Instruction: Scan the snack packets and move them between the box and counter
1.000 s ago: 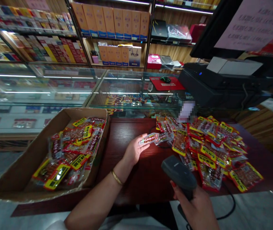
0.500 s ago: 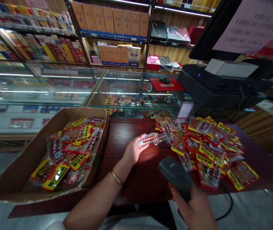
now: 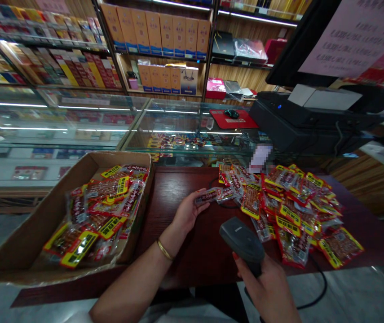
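Head view. Clock directions are taken from the left hand point(image 3: 187, 213), which grasps the near end of a narrow clear packet point(image 3: 207, 196), thumb and fingers closed on it. The packet lies toward 2 o'clock, above the dark red table point(image 3: 174, 179); whether its far end touches the neighbouring packets cannot be told. At 4 o'clock, the right hand point(image 3: 269, 285) grips the handle of a dark scanner point(image 3: 242, 242) — its head directed up and to the left. A pile of packets point(image 3: 293, 215) occupies 3 o'clock; a cardboard box point(image 3: 26, 242) — partly filled with similar packets — stands at 9 o'clock.
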Available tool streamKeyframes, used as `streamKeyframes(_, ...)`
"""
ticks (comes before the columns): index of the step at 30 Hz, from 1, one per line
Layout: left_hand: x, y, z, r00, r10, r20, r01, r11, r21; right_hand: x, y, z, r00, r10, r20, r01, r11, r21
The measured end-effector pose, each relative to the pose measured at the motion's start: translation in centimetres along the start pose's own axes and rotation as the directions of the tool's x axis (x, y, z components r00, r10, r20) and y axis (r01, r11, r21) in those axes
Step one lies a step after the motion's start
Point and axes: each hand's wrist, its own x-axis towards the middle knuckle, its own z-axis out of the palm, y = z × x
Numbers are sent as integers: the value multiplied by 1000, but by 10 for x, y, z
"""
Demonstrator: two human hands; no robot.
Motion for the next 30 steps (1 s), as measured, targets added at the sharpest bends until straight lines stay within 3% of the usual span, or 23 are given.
streamKeyframes(3, 1, 1, -1, 1000, 4, -12, -4, 1000, 14, 1, 4, 1, 999, 54, 4, -54, 994, 97)
streamKeyframes(6, 3, 4, -2, 998, 50, -42, -49, 998, 41, 8, 13, 9, 982, 182, 52, -189, 928, 322)
streamKeyframes(9, 5, 9, -4, 985, 151, -77, -143, 985, 97, 19, 29, 23, 949, 284, 135, -307, 739, 600)
streamKeyframes(12, 4, 13, -5, 976, 207, -61, -195, 967, 162, 27, 43, 34, 941, 295, 167, -308, 536, 786)
streamKeyframes(16, 0, 13, 9, 990, 141, 0, -139, 974, 177, 29, 54, 38, 944, 256, 208, -300, 405, 864)
streamKeyframes(21, 5, -1, 69, 979, -11, 205, -38, 971, 237, 23, 60, 40, 936, 272, 224, -314, 354, 881)
streamKeyframes(26, 27, -26, 163, 886, -150, 438, -1, 945, 326, 19, 68, 47, 929, 300, 218, -309, 299, 903)
streamKeyframes(30, 53, -50, 228, 843, -172, 510, -56, 914, 401, 17, 73, 52, 941, 278, 195, -273, 275, 922)
